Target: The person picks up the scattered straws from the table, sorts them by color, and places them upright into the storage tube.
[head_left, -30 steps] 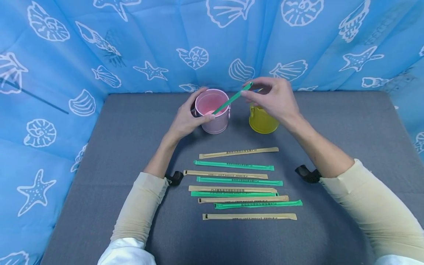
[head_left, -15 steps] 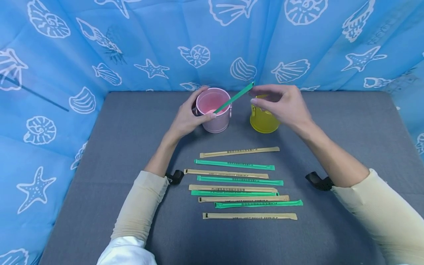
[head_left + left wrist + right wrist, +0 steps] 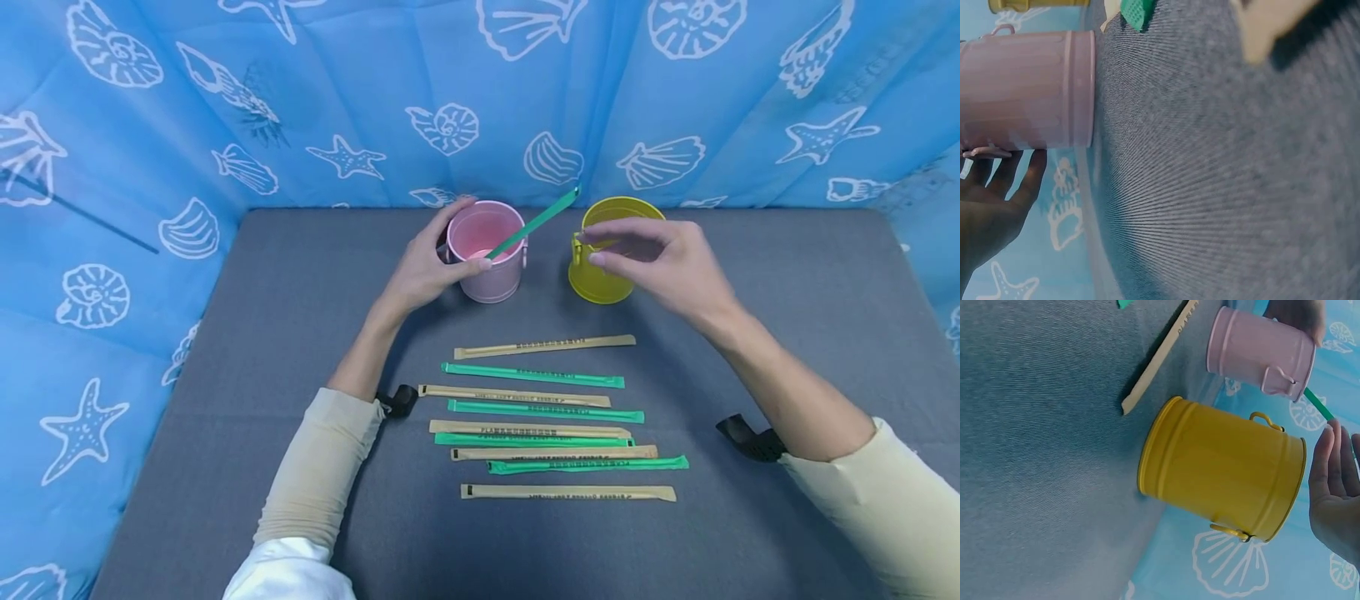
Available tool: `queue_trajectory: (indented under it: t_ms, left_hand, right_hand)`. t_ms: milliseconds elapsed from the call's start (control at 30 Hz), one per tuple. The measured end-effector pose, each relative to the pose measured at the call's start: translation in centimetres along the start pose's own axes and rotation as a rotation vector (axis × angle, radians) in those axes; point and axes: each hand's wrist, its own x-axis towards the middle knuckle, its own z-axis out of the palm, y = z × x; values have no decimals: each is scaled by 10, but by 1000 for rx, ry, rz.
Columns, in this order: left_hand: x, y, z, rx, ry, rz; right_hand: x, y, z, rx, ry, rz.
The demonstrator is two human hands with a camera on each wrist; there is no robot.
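Observation:
My left hand [image 3: 420, 265] holds the pink metal bucket [image 3: 491, 283] by its left side, thumb at the front rim and fingers round the back. A green paper-wrapped straw [image 3: 542, 220] leans in this bucket, its upper end jutting out to the right. My right hand [image 3: 671, 262] holds nothing; its relaxed fingers and thumb are apart, in front of and above the yellow bucket [image 3: 596, 286]. In the right wrist view the yellow bucket [image 3: 1222, 469] stands upright near the right hand [image 3: 1338, 487]. The left wrist view has the left fingers [image 3: 1029, 178] against the pink bucket [image 3: 1022, 90].
Several wrapped straws lie roughly parallel across the grey table [image 3: 300, 333], beige ones [image 3: 543, 347] and green ones [image 3: 532, 374] mixed. A blue curtain [image 3: 420, 67] with white shells hangs behind the buckets and along the left side.
My right hand has let go of the green straw, which now rests in the pink bucket, and has drawn back to the right and toward me. The left hand has stayed on the bucket.

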Motion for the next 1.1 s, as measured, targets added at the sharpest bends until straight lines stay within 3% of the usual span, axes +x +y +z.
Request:
queue_trajectory:
  t_ms: [500, 1100]
  left_hand:
    - [1, 1, 1, -17, -14, -13]
    - [1, 3, -3, -8, -43, -24]
  right_hand:
    - [-33, 16, -8, 26, -17, -49]
    - [-63, 37, -5, -28, -58, 19]
